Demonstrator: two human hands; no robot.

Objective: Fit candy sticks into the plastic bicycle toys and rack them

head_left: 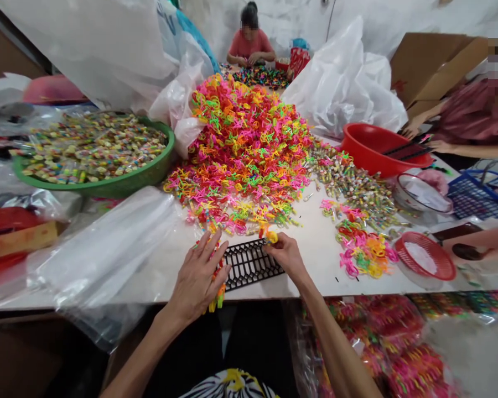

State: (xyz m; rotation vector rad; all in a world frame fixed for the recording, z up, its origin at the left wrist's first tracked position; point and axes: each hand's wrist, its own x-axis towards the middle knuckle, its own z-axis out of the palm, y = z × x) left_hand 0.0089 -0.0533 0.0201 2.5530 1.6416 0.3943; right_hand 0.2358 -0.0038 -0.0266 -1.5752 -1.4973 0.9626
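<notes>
A black slotted plastic tray [249,264] lies at the near edge of the white table [315,243]. My left hand [197,279] rests on its left end, fingers spread over several coloured toy pieces [216,298] there. My right hand [285,255] is at the tray's right end, its fingers pinched on a small yellow-orange toy piece [269,236]. Just beyond lies a big heap of bright plastic toy pieces [244,149].
A green basin of wrapped sweets [92,152] stands at left, clear plastic bags [103,249] beside it. At right are a red basin [377,149], a small red basket [425,257], a blue basket [479,193] and other people's hands. Another person sits at the far end.
</notes>
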